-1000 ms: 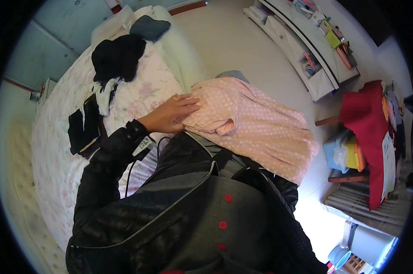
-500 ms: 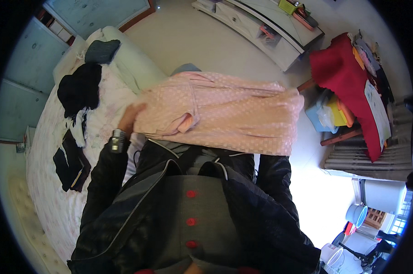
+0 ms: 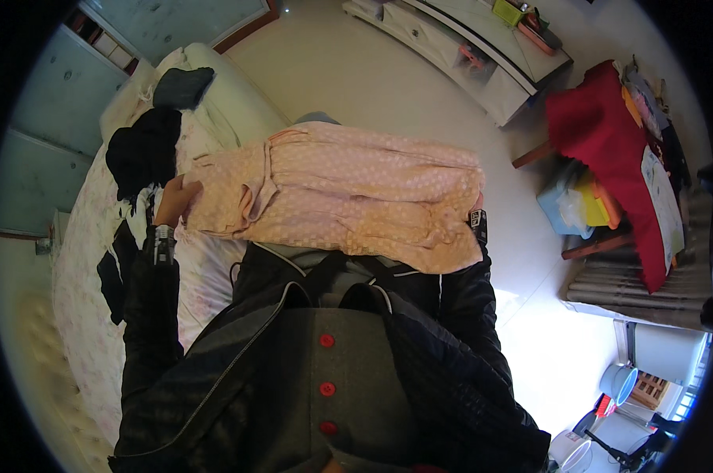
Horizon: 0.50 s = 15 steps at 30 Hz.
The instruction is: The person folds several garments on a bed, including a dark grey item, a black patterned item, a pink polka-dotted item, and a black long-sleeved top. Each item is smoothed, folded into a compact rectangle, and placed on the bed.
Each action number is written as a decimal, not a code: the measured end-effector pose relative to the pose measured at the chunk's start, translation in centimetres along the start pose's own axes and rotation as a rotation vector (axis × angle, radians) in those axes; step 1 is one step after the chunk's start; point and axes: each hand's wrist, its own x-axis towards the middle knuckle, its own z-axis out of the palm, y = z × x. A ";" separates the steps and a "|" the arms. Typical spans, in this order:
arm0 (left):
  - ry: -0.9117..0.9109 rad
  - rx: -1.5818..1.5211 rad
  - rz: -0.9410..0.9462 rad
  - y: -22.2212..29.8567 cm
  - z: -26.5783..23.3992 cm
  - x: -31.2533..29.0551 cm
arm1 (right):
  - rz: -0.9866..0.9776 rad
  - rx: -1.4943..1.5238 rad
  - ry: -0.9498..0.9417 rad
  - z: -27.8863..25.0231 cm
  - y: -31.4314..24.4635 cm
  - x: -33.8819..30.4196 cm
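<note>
A long, folded pink garment [image 3: 356, 189] with a pale check pattern stretches across in front of me, above my lap. My left hand [image 3: 178, 199] is closed on its left end, thumb on top, over the bed. Near that end a folded-over flap of the same cloth [image 3: 258, 189] shows. At the right end my right hand [image 3: 478, 203] is mostly covered by the cloth, which bunches there; only a bit of the hand and the dark cuff show, and its fingers are hidden. What kind of garment it is, I cannot make out.
Dark clothes [image 3: 145, 150] lie on the bed [image 3: 207, 292] to my left, with a folded dark piece [image 3: 183, 88] farther back. A low white cabinet [image 3: 451, 47] stands ahead. On the right, a red cloth [image 3: 609, 142] hangs above a blue bin [image 3: 560, 206].
Both hands and the pink garment have shifted left. My left hand, blurred with its fingers out before, now grips the left end. The right end has gathered and crumpled.
</note>
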 end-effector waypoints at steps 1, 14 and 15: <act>0.068 0.246 0.188 0.3 0.2 0.5 | 0.003 0.005 -0.007 -0.4 0.0 0.2; -0.388 0.639 1.081 21.8 21.3 5.5 | 0.184 -0.395 0.080 -1.2 -2.7 3.1; -0.438 0.713 1.041 22.4 23.0 6.5 | 0.152 -0.399 0.026 -1.5 -2.8 3.1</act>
